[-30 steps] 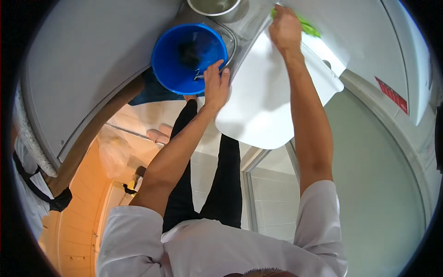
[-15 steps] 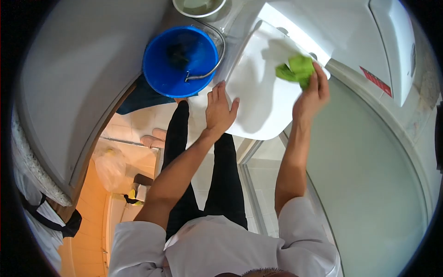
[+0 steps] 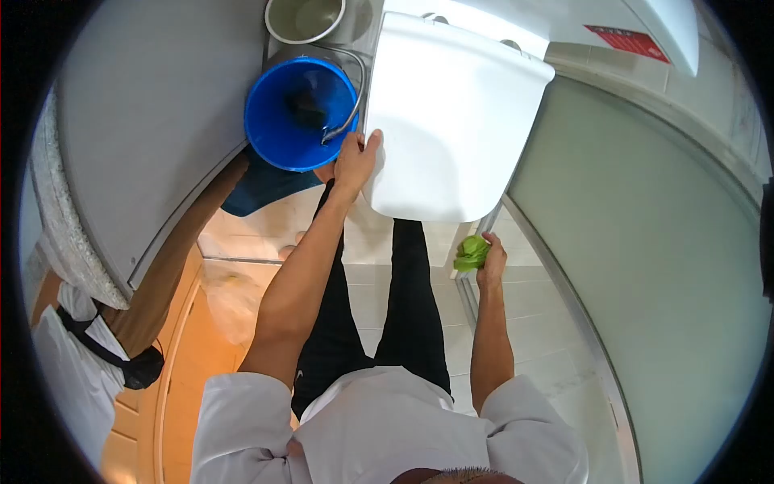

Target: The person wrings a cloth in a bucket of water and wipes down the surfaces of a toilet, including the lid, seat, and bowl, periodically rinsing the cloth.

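Note:
My left hand (image 3: 355,164) is at the left edge of the white toilet lid (image 3: 453,121), thumb on the lid's side and fingers curled at the edge. The lid lies flat-looking in front of me, with round hinge parts along its far edge. Right of my legs, past the lid's near right corner, my right hand (image 3: 493,260) grips a bunched green cloth (image 3: 471,253). Close by my left hand is a blue bucket (image 3: 262,121). A metal hose (image 3: 360,85) bends into it, and something dark, hard to make out, lies inside.
A pale round tub (image 3: 272,28) stands behind the bucket. Along the right runs a frosted glass panel (image 3: 637,234). A grey curved surface (image 3: 153,121) fills the upper left. At far left another person's sleeve or white garment (image 3: 72,379) shows, with a dark cap-like item (image 3: 143,368).
My right hand has moved the green cloth off the lid's far right side, down towards me. My left hand has shifted left onto the lid's edge. The view has shifted too.

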`<state>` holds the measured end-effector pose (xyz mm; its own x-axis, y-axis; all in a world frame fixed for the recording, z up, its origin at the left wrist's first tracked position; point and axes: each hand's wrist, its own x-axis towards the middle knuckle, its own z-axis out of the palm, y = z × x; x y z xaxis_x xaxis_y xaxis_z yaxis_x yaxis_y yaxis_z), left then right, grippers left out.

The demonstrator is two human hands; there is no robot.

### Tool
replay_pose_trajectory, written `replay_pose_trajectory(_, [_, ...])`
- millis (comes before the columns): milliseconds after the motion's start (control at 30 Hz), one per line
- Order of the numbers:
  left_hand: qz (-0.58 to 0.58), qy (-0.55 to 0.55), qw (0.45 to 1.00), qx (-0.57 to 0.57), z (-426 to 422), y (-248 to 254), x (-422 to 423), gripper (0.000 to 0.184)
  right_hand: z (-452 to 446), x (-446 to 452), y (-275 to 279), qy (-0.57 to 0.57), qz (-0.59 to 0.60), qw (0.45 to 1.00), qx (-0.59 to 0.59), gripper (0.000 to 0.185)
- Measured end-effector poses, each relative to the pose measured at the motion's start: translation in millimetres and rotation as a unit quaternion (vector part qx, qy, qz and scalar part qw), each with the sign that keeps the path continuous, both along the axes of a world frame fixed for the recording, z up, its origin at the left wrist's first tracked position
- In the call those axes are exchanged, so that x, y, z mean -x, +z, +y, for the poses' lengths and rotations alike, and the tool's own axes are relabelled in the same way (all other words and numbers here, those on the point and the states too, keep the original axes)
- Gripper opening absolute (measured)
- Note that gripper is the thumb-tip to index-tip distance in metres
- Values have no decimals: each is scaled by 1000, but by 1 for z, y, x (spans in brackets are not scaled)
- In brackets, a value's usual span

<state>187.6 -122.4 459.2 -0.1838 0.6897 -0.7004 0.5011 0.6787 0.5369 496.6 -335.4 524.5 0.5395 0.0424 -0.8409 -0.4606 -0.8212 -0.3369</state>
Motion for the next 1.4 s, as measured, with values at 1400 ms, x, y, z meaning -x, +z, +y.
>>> replay_pose_trajectory(1400, [-80,-359,895,-253,8,261,33,74,79,29,170,-138,99,919,-355,71])
